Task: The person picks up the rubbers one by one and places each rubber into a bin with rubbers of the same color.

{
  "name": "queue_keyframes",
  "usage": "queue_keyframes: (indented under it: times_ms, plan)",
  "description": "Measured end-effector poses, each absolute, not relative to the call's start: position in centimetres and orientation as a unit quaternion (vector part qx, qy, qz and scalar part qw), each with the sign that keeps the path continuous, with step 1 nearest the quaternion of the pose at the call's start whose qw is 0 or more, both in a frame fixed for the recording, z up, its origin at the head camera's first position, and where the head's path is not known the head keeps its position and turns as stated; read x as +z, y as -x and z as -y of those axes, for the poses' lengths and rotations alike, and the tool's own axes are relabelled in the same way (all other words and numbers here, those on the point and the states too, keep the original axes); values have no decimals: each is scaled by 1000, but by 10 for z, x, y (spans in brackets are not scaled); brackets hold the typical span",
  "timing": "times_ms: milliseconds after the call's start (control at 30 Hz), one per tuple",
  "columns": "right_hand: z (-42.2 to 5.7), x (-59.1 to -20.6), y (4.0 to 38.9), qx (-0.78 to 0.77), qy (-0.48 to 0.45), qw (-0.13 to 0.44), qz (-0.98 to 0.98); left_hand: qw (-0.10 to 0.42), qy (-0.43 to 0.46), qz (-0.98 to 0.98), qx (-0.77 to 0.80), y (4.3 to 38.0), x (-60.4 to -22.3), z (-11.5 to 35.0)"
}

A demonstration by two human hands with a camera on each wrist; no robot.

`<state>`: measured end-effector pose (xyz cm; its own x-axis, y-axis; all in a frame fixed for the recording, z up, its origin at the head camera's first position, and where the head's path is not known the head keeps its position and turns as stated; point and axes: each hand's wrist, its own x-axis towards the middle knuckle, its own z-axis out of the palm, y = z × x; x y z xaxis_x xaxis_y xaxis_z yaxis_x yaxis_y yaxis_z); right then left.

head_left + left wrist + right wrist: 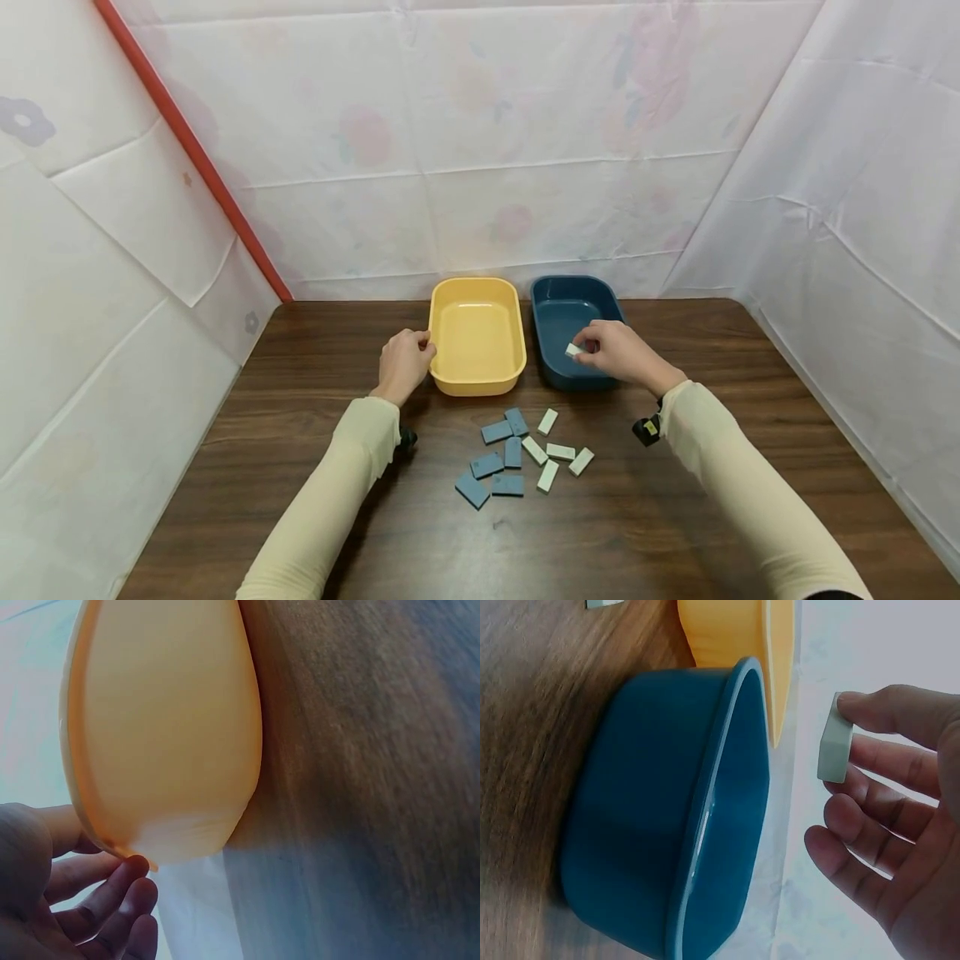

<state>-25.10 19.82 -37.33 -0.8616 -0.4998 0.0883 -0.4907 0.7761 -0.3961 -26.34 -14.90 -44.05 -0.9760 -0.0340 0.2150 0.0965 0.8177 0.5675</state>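
In the head view my right hand (617,352) is above the dark blue tub (573,383). A small whitish rectangular block (835,742) is pinched between its thumb and fingers, clear of the tub's rim in the right wrist view. My left hand (405,360) holds the left rim of the yellow tub (476,388), thumb and fingertips at its edge in the left wrist view. No blocks show inside the yellow tub; part of the blue tub's inside is hidden by my right hand.
Several blue-grey flat rectangular tiles (507,485) lie scattered on the brown wooden table (360,533) in front of the tubs. Right beside them lie several whitish blocks (561,452). Behind the table hangs a white flowered sheet (480,208), with a red pole (195,154) at left.
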Motion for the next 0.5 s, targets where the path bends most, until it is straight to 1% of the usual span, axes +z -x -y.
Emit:
queue_keyframes:
  times_ms: [200, 500]
  plan:
    - [-194, -379, 262, -206, 247, 24, -946, 106, 13, 947, -302, 263, -441, 151]
    - [-192, -398, 279, -199, 238, 46, -950, 97, 4, 946, -308, 263, -443, 152]
